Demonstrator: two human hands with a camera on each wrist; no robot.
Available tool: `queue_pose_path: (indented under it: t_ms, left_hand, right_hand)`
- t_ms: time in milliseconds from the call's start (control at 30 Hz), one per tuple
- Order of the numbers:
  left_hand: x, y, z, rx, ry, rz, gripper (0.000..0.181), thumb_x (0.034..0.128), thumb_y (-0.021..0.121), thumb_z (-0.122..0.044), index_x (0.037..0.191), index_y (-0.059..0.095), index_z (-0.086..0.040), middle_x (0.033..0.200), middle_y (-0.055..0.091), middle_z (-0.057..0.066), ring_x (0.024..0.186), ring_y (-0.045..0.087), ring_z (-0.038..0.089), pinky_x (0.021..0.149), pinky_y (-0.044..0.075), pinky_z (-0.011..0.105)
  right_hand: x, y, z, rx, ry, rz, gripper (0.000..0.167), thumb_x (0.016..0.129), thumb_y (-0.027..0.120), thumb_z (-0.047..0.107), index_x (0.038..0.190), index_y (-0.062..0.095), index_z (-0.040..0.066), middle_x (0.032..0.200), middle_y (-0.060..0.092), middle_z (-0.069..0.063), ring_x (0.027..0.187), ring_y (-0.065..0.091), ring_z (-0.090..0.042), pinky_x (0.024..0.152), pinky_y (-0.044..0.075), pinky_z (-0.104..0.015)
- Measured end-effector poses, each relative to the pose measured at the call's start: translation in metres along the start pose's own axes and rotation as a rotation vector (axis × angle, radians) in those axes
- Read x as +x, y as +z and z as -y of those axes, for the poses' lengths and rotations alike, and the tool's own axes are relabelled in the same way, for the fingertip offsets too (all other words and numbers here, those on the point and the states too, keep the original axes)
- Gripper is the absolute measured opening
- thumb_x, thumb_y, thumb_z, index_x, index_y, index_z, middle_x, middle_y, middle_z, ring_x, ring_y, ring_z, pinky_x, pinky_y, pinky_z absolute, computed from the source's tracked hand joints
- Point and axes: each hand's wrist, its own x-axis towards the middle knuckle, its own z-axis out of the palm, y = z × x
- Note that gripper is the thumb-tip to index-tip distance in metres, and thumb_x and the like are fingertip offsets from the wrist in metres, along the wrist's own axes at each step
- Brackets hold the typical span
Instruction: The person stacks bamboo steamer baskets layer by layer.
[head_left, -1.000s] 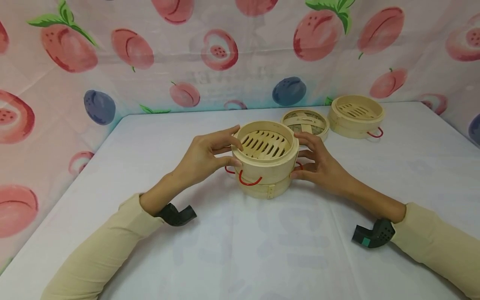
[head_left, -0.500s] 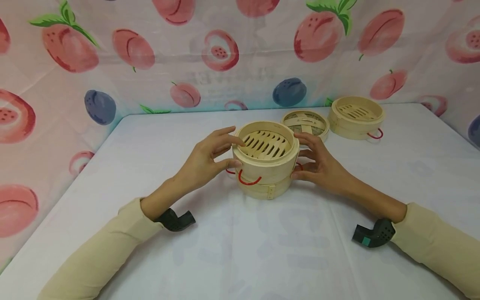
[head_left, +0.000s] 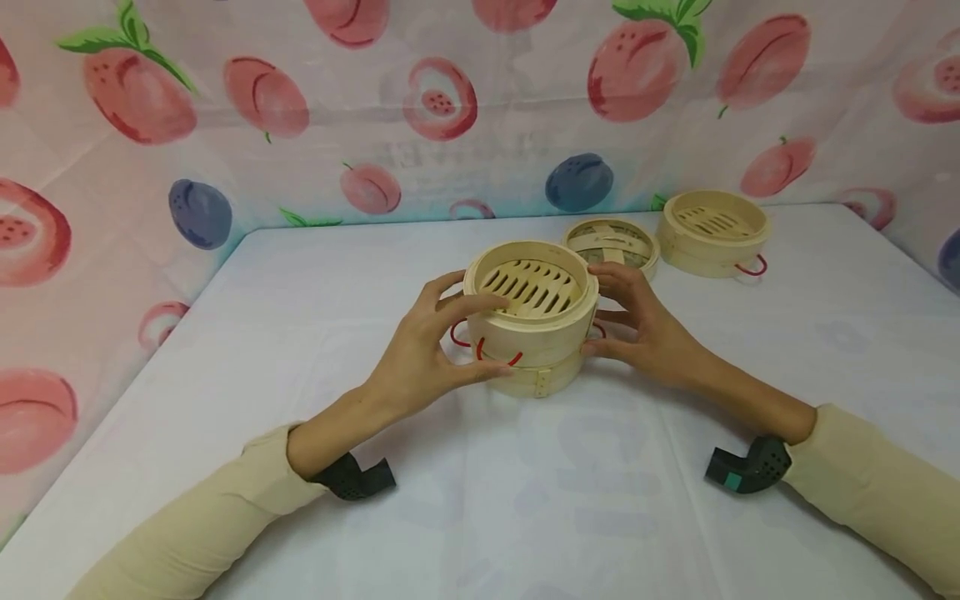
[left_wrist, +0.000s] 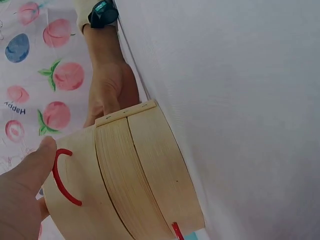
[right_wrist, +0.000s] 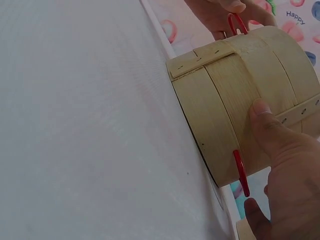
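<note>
On the white cloth-covered counter (head_left: 450, 508), a round, pale two-tier bamboo steamer (head_left: 545, 343) stood stacked
A slatted bamboo tier (head_left: 701, 254) and round bamboo lid (head_left: 610, 242) sat behind, seemingly not yet added; left hand (head_left: 431, 350) and right hand (head_left: 648, 329) curled round the steamer

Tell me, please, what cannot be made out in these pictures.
Head view: inside of the lower tier, covered by the upper tier.
Head view: middle of the front red handle, hidden by the left grip.
Head view: part of the lid, hidden by the right grip.
Left wrist view: both tiers, cut by the bottom edge.
</note>
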Motion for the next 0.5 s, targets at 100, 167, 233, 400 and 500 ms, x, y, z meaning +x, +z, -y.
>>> queue_pose_path:
  t_ms: [100, 167, 233, 400, 500]
  left_hand:
    - [0.0001, 0.0003, 0.0016, -0.007, 0.014, -0.006, 0.060, 0.0695, 0.088, -0.025, 0.123, 0.062, -0.025, 0.140, 0.038, 0.012, 0.132, 0.035, 0.018, 0.094, 0.045, 0.046]
    - [0.0003, 0.0001, 0.0026, -0.007, 0.018, -0.007, 0.059, 0.0701, 0.087, -0.025, 0.123, 0.062, -0.025, 0.140, 0.039, 0.012, 0.131, 0.035, 0.018, 0.094, 0.045, 0.046]
    - [0.0004, -0.0006, 0.0034, -0.003, 0.019, -0.006, 0.058, 0.0707, 0.087, -0.025, 0.123, 0.062, -0.025, 0.139, 0.040, 0.012, 0.131, 0.036, 0.018, 0.095, 0.044, 0.047]
    - [0.0009, -0.0044, 0.0054, -0.003, 0.022, 0.019, 0.056, 0.0729, 0.085, -0.027, 0.124, 0.061, -0.025, 0.138, 0.043, 0.011, 0.131, 0.037, 0.017, 0.097, 0.042, 0.049]
    - [0.0015, -0.0073, 0.0074, -0.003, 0.030, 0.031, 0.056, 0.0737, 0.085, -0.027, 0.124, 0.061, -0.025, 0.137, 0.044, 0.009, 0.132, 0.036, 0.016, 0.098, 0.040, 0.051]
  right_hand:
    - [0.0006, -0.0004, -0.0006, -0.007, -0.009, 0.007, 0.096, 0.071, 0.074, -0.017, 0.146, 0.019, 0.007, 0.149, 0.027, -0.009, 0.135, 0.034, -0.024, 0.100, 0.043, -0.031]
    - [0.0011, -0.0007, -0.0004, -0.010, -0.012, 0.009, 0.097, 0.071, 0.074, -0.017, 0.146, 0.019, 0.007, 0.149, 0.027, -0.009, 0.135, 0.033, -0.024, 0.100, 0.043, -0.032]
    - [0.0013, -0.0011, 0.0003, -0.013, -0.007, 0.013, 0.097, 0.071, 0.074, -0.017, 0.147, 0.018, 0.007, 0.150, 0.026, -0.008, 0.136, 0.032, -0.023, 0.101, 0.042, -0.032]
    - [0.0017, -0.0018, 0.0018, -0.023, -0.006, 0.025, 0.100, 0.072, 0.074, -0.017, 0.149, 0.016, 0.007, 0.152, 0.024, -0.008, 0.137, 0.030, -0.023, 0.102, 0.041, -0.030]
    - [0.0027, -0.0018, 0.0020, -0.022, -0.011, 0.033, 0.102, 0.071, 0.075, -0.017, 0.149, 0.015, 0.007, 0.153, 0.023, -0.008, 0.138, 0.028, -0.023, 0.103, 0.040, -0.030]
